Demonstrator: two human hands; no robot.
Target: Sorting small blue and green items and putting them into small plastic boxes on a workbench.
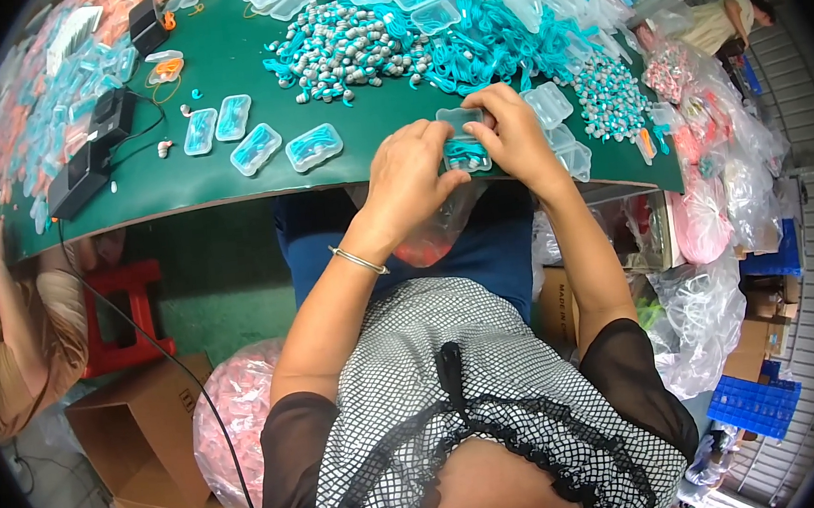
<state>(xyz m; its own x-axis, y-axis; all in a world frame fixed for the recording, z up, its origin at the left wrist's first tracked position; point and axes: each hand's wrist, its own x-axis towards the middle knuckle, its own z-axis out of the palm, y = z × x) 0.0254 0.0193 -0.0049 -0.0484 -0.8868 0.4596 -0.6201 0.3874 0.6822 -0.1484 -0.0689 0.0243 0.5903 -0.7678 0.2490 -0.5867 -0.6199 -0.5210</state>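
At the table's near edge, my left hand (409,171) and my right hand (516,138) grip a small clear plastic box (466,155) from either side. Its hinged lid (459,118) stands up, and coiled teal cord shows inside. Part of the box is covered by my fingers. Just right of my right hand are open clear boxes (550,104). Beyond both hands lie a heap of small grey-and-teal striped plugs (341,52) and a tangle of teal cords (481,49). To the left rest several closed boxes with teal contents (314,147).
Small teal-and-white pieces (608,96) are heaped at the right. Black box-shaped devices (79,186) with a cable line the left side. Another person (32,335) sits at far left by a red stool (127,312). Cardboard boxes (142,437) and a pink-filled bag (238,428) stand below.
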